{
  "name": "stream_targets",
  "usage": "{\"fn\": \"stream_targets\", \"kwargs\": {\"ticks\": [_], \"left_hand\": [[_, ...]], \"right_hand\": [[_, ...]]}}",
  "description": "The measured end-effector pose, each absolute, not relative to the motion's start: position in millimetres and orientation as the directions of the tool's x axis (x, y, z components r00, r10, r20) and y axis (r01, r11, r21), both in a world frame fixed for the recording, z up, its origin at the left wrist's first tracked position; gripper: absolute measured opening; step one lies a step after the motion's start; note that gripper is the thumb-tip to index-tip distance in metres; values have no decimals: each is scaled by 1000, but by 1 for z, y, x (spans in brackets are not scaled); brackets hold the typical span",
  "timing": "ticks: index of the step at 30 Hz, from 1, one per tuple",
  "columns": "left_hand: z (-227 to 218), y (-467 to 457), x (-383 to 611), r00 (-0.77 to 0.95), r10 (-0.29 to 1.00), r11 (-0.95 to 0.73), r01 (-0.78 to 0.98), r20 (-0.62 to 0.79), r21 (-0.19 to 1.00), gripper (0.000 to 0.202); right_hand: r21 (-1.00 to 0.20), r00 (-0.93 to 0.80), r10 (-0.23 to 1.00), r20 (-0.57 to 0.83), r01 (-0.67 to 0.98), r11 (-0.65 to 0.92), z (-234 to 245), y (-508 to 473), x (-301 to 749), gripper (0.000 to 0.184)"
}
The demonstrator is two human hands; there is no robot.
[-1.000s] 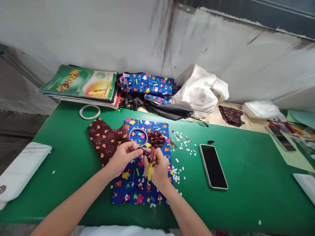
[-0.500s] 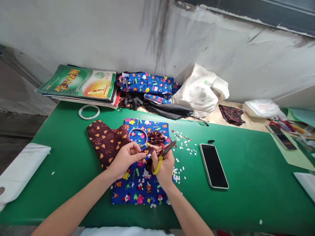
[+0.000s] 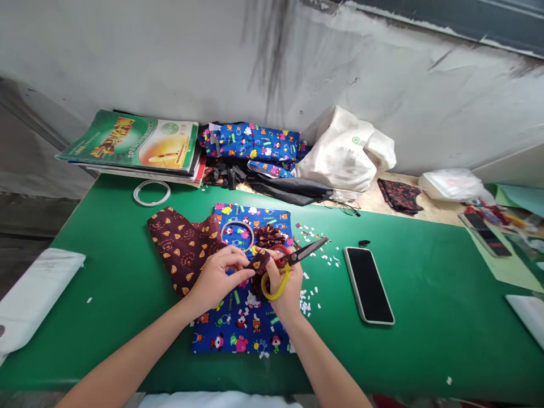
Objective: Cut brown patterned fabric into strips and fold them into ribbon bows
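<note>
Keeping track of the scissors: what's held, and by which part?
Right hand: scissors, by their handles. Left hand: brown patterned strip, pinched at its left end.

Scissors (image 3: 293, 259) in the right hand (image 3: 289, 290) now at a new angle, blades (image 3: 309, 249) farther out to the right.

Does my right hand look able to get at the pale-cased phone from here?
Probably yes: just flat white scraps and tabletop lie between your right hand and the pale-cased phone. The hand holds scissors, though, so it may need to set them down first.
</note>
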State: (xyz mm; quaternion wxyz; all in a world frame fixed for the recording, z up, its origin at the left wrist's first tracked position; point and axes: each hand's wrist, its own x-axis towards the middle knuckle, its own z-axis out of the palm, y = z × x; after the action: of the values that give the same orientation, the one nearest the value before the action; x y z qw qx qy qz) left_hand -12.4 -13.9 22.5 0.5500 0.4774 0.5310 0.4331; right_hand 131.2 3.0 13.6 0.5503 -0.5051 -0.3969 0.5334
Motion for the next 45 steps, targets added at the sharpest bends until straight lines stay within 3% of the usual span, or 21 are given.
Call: {"fn": "stream_targets", "kwargs": {"ticks": [4, 10, 21, 33, 39, 45], "left_hand": [[23, -13, -15, 33, 994, 96, 120, -101, 988, 14], [21, -9, -14, 96, 987, 125, 60, -131, 990, 12], [27, -7, -20, 218, 879, 474, -312, -423, 823, 20], [25, -5, -25, 218, 871, 485, -246, -440, 839, 23], [39, 2, -35, -20, 878, 418, -453, -478, 788, 36], [44, 7, -40, -122, 907, 280, -543, -404, 792, 36]], "right_hand": [[-972, 90, 986, -142, -202, -122, 14, 5, 131, 31], [-970, 39, 984, -174, -177, -164, 17, 4, 129, 34], [-967, 40, 970, -238, -103, -233, 9, 7, 134, 32], [-975, 27, 978, -209, -89, -206, 14, 8, 135, 29], [-961, -203, 960, -193, -160, -227, 20, 5, 139, 33], [-950, -554, 812, -183, -112, -290, 20, -2, 142, 43]]}}
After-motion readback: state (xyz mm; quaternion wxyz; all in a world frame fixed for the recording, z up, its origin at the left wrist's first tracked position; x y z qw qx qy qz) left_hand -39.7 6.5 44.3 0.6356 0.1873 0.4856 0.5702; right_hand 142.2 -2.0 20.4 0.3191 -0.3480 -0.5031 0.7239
